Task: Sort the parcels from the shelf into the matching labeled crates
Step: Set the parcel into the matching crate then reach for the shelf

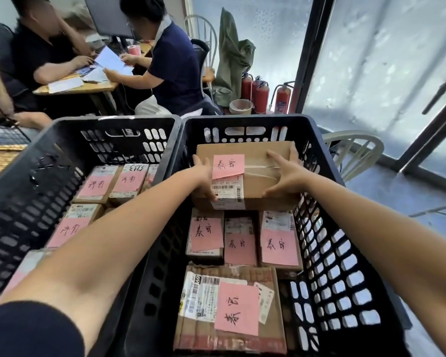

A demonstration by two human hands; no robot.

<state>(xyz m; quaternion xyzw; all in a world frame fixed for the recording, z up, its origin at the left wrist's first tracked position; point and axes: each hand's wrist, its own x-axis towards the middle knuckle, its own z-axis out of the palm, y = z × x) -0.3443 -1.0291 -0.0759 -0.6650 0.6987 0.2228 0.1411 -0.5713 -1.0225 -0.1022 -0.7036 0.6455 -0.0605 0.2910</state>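
A brown cardboard parcel (258, 161) with a pink handwritten label sits at the far end of the right black crate (340, 243). My left hand (204, 176) grips its left side and my right hand (286, 173) grips its right side, thumbs on top. Below it in the same crate lie several parcels with matching pink labels, such as a large one (229, 307) at the near end. The left black crate (21, 181) holds several parcels (129, 184) carrying a different pink label.
Two people sit at a wooden desk (75, 87) behind the crates, handling papers. Red fire extinguishers (260, 95) and a roll of tape (240, 106) stand beyond the right crate. A white chair (355, 148) and glass doors (386, 73) are to the right.
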